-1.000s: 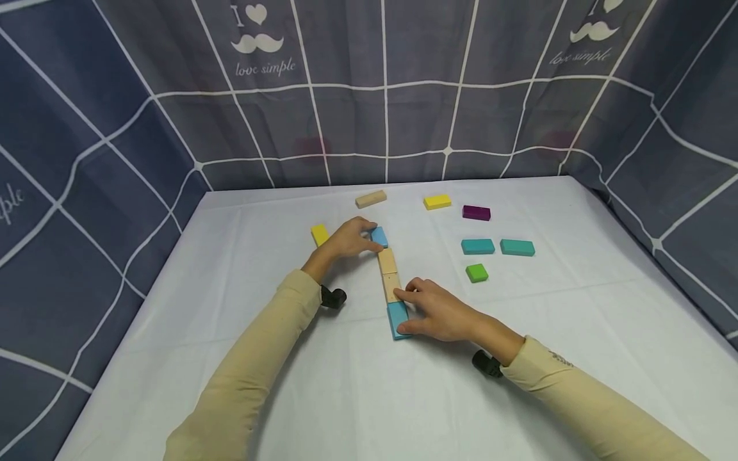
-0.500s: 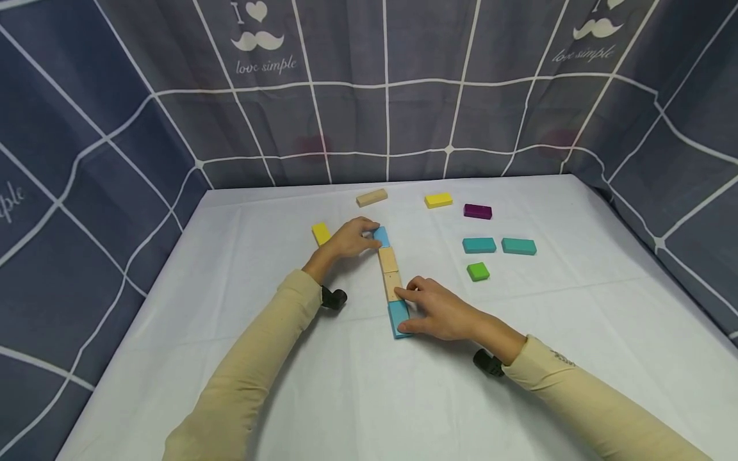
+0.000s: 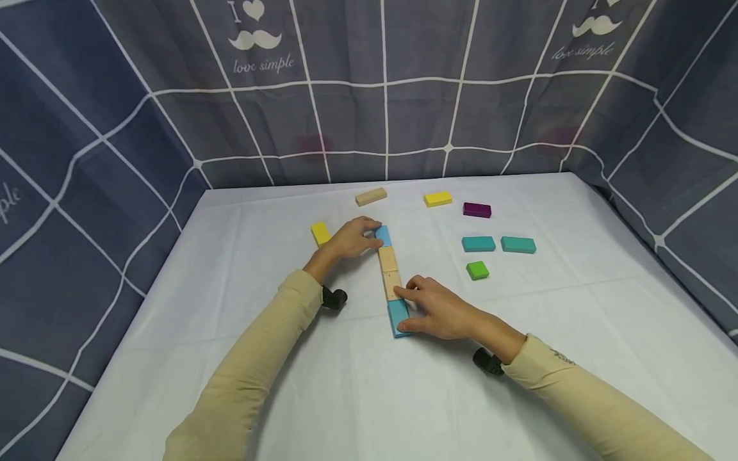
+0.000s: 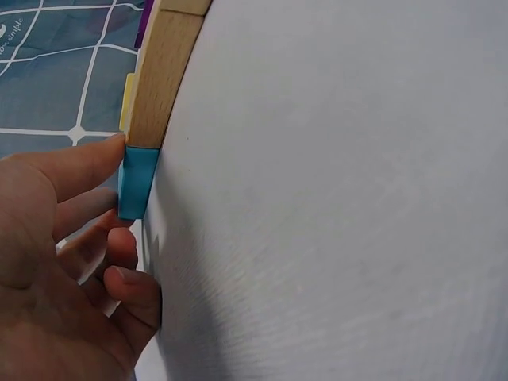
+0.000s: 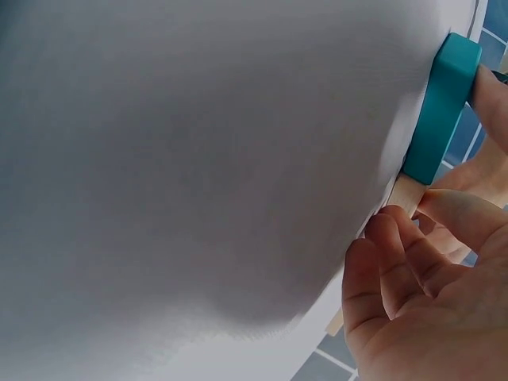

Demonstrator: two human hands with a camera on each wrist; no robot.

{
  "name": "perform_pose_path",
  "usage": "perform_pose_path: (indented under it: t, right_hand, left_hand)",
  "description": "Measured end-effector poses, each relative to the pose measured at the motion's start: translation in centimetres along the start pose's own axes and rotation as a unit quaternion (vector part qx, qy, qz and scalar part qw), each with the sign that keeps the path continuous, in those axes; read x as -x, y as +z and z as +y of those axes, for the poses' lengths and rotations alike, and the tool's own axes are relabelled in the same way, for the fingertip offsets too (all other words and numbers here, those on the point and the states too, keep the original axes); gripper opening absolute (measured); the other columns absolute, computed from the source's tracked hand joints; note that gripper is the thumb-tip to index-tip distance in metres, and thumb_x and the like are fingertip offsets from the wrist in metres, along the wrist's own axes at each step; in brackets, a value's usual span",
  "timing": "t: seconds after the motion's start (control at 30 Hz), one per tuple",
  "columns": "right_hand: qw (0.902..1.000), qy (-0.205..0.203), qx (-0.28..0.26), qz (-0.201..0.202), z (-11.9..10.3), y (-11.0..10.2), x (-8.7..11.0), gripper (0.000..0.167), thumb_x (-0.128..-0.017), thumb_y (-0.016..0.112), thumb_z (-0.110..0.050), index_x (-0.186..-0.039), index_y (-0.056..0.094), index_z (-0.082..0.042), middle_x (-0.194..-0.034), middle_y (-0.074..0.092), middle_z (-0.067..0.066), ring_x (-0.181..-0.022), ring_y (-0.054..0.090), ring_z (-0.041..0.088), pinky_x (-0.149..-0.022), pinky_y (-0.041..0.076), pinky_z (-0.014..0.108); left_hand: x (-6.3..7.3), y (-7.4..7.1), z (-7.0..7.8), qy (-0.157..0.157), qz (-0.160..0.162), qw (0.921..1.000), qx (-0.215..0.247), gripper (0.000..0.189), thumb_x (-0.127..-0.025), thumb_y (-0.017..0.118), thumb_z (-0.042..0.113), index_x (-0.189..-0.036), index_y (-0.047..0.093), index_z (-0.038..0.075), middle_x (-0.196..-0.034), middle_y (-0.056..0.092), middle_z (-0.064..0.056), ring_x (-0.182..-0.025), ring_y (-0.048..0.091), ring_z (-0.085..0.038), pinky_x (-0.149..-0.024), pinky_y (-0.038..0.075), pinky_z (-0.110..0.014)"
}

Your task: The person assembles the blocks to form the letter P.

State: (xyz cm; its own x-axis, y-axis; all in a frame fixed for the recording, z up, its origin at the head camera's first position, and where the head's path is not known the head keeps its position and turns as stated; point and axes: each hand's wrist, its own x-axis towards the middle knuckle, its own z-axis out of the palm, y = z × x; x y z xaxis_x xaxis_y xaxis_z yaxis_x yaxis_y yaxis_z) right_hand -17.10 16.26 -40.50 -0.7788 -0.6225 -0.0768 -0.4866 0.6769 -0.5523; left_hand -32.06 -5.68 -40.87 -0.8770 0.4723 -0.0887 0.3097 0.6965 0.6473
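Note:
A straight row of blocks lies on the white cloth in the head view: a blue block (image 3: pixel 383 235) at the far end, two plain wooden blocks (image 3: pixel 389 283) in the middle and a blue block (image 3: pixel 395 318) at the near end. My left hand (image 3: pixel 350 239) touches the far blue block with thumb and index finger. Its other fingers bend beside the block in the left wrist view. My right hand (image 3: pixel 441 310) rests its thumb on the near blue block and its index finger on the wooden block beyond. Its remaining fingers bend near the cloth.
A yellow block (image 3: pixel 319 234) lies left of the left hand. Farther back are a wooden block (image 3: pixel 371 196), a yellow block (image 3: pixel 438 199) and a purple block (image 3: pixel 476 210). Two teal blocks (image 3: pixel 478 244) and a green block (image 3: pixel 477 270) lie right. A grid-patterned curtain (image 3: pixel 346 115) surrounds the table.
The far blue block has shifted slightly right and come more in line with the row, with the left hand following it. The right hand holds its place.

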Motion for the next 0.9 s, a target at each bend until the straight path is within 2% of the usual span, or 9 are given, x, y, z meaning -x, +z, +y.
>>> perform_pose_path:
  t: [0.13,0.23,0.33,0.43,0.57,0.63,0.7,0.77,0.9]
  right_hand:
    - [1.0,0.001,0.001,0.001,0.0,0.0,0.0,0.072,-0.089,0.073,-0.04,-0.145,0.048,-0.003,-0.122,0.052,0.006,-0.105,0.047,0.018,-0.092,0.044,0.037]
    - [1.0,0.003,0.0,0.001,0.0,0.0,0.0,0.072,-0.089,0.074,-0.04,-0.145,0.049,-0.003,-0.122,0.053,0.006,-0.106,0.047,0.018,-0.093,0.044,0.038]
    - [1.0,0.0,-0.005,-0.004,-0.2,0.1,-0.3,0.072,-0.09,0.073,-0.041,-0.146,0.048,-0.004,-0.124,0.052,0.006,-0.107,0.047,0.018,-0.094,0.043,0.038]
    - [0.9999,0.003,-0.006,-0.009,-0.3,0.1,-0.4,0.072,-0.09,0.072,-0.041,-0.146,0.047,-0.004,-0.125,0.051,0.006,-0.108,0.046,0.018,-0.094,0.043,0.037]
    - [0.9999,0.01,-0.001,-0.006,-0.2,0.1,-0.2,0.072,-0.089,0.073,-0.041,-0.146,0.048,-0.004,-0.125,0.051,0.006,-0.108,0.046,0.018,-0.094,0.043,0.038]
    - [0.9999,0.011,-0.003,-0.004,-0.1,0.0,-0.1,0.072,-0.089,0.073,-0.04,-0.146,0.048,-0.004,-0.125,0.051,0.006,-0.108,0.046,0.018,-0.094,0.043,0.038]
    - [0.9999,0.01,-0.006,-0.004,-0.1,0.0,0.0,0.072,-0.089,0.073,-0.04,-0.146,0.047,-0.005,-0.125,0.051,0.006,-0.108,0.046,0.018,-0.094,0.043,0.037]
    - [1.0,0.006,-0.005,-0.003,0.0,0.0,0.0,0.073,-0.09,0.072,-0.042,-0.146,0.047,-0.004,-0.125,0.051,0.007,-0.107,0.046,0.018,-0.093,0.043,0.038]
    - [1.0,0.006,-0.007,-0.002,0.1,0.0,0.1,0.073,-0.089,0.073,-0.041,-0.146,0.047,-0.003,-0.124,0.051,0.007,-0.107,0.046,0.019,-0.093,0.043,0.038]
  left_hand:
    - [0.0,0.0,0.1,0.0,0.001,1.0,0.0,0.055,-0.097,0.064,0.024,-0.145,0.048,0.002,-0.148,0.044,-0.017,-0.138,0.038,-0.032,-0.113,0.03,-0.041]
    - [0.1,0.0,-0.2,0.005,0.016,0.9998,0.012,0.057,-0.097,0.064,0.024,-0.146,0.046,0.002,-0.149,0.043,-0.017,-0.137,0.04,-0.032,-0.111,0.032,-0.042]
    - [0.5,-0.2,-0.7,-0.005,0.055,0.9979,0.035,0.057,-0.097,0.065,0.025,-0.146,0.046,0.002,-0.149,0.044,-0.016,-0.135,0.042,-0.032,-0.11,0.034,-0.043]
    - [0.9,-0.7,-1.3,-0.03,0.101,0.9923,0.065,0.057,-0.097,0.066,0.027,-0.145,0.048,0.003,-0.149,0.045,-0.013,-0.131,0.047,-0.031,-0.107,0.038,-0.043]
    - [1.1,-2.0,-2.1,-0.045,0.143,0.9827,0.109,0.058,-0.094,0.068,0.027,-0.144,0.049,0.005,-0.146,0.048,-0.011,-0.113,0.057,-0.033,-0.093,0.048,-0.044]
    - [1.4,-2.9,-2.8,-0.045,0.157,0.9798,0.115,0.059,-0.093,0.07,0.026,-0.144,0.049,0.004,-0.145,0.049,-0.012,-0.108,0.058,-0.033,-0.091,0.048,-0.045]
    - [1.8,-3.9,-3.9,-0.05,0.166,0.9783,0.114,0.061,-0.092,0.071,0.026,-0.144,0.049,0.003,-0.146,0.047,-0.014,-0.114,0.056,-0.035,-0.095,0.045,-0.047]
    - [2.3,-4.8,-5.1,-0.064,0.169,0.9783,0.102,0.064,-0.091,0.071,0.027,-0.145,0.047,0.001,-0.148,0.044,-0.017,-0.128,0.047,-0.035,-0.105,0.038,-0.047]
    - [3.3,-5.9,-7.4,-0.101,0.141,0.9816,0.08,0.074,-0.091,0.071,0.034,-0.147,0.041,-0.003,-0.153,0.036,-0.021,-0.143,0.028,-0.035,-0.114,0.026,-0.047]
